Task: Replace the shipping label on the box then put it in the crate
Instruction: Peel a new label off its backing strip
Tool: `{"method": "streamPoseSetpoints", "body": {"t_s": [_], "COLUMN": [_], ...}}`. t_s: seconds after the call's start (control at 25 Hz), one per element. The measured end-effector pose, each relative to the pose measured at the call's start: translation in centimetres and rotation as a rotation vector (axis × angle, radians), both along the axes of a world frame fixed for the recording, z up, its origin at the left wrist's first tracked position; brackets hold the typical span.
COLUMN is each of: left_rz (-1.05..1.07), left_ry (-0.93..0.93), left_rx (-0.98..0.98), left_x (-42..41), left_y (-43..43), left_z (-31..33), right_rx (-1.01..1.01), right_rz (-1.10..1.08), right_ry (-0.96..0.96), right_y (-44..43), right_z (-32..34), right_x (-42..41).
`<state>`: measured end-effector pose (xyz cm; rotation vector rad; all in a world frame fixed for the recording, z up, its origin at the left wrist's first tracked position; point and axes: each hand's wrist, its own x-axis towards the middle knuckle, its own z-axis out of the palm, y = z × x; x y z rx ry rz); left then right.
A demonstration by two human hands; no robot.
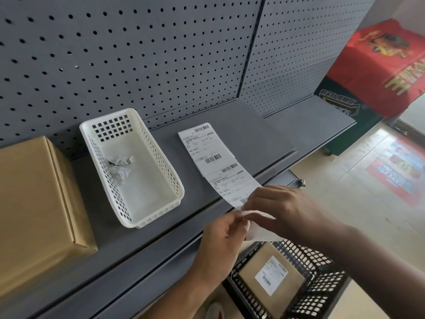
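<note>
Fingers (238, 221) of the left hand (218, 238) and of the right hand (285, 210) meet at the near end of a long white printed label strip (207, 148). Both pinch it where a curl of paper lifts away. This looks like the nearest label being peeled from its backing, though the exact split between sticker and liner is hidden under the right hand.

The label strip lies on the grey metal shelf (241, 134). Its long axis runs from the back of the shelf, near the grey pegboard wall (138, 54), diagonally forward and right, out over the shelf's front edge to the hands.

The plain brown cardboard box (34, 192) sits at the far left of the shelf, well apart from the hands. Its top looks bare from here. The white perforated plastic basket (165, 162), holding crumpled white paper scraps (119, 165), stands between the box and the strip.

A freed label would therefore have to travel left across the basket, and the left hand is the nearer one to the box.

The black mesh plastic crate (322, 284) is just below the hands, under the shelf edge. It already holds another brown box (253, 261) with a white label (271, 275) on top.
</note>
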<state>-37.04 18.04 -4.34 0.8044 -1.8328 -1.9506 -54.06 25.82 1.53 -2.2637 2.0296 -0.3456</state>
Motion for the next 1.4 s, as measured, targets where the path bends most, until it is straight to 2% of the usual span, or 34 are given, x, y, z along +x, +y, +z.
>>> {"method": "streamPoseSetpoints", "body": {"t_s": [1.08,1.4], "left_rz": [-0.029,-0.022], "left_ry": [0.067,0.016], "left_rx": [0.043,-0.054], "left_x": [0.5,0.8], "left_y": [0.2,0.2], "left_z": [0.4,1.1], "right_rx": [-0.06,-0.108], "right_rz": [0.082,-0.12], "right_ry": [0.126,0.036], "right_y": [0.2,-1.1], "right_z": [-0.6,-0.5], "right_x": [0.4,0.6]}}
